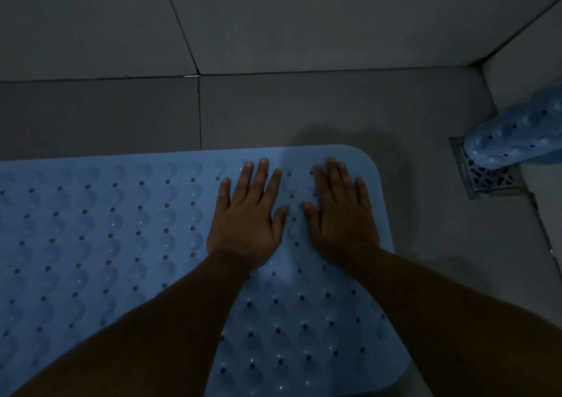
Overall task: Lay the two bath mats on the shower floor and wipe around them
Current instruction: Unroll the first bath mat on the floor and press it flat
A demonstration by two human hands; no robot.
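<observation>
Beside the drain (486, 177), one blue mat (106, 229) lies flat under the left hand (249, 220) and right hand (340, 217), fingers straight and pressing; the second mat (517, 135) stays rolled, wiping not begun.

The flat bath mat (106, 229) is light blue, patterned with rows of small round holes and raised scallop-shaped bumps. The rolled bath mat (517, 135) shows the same blue, bumps and holes. The floor tiles (304, 111) are plain grey with dark grout lines. The drain grate (486, 177) is grey metal with an openwork lattice.
</observation>
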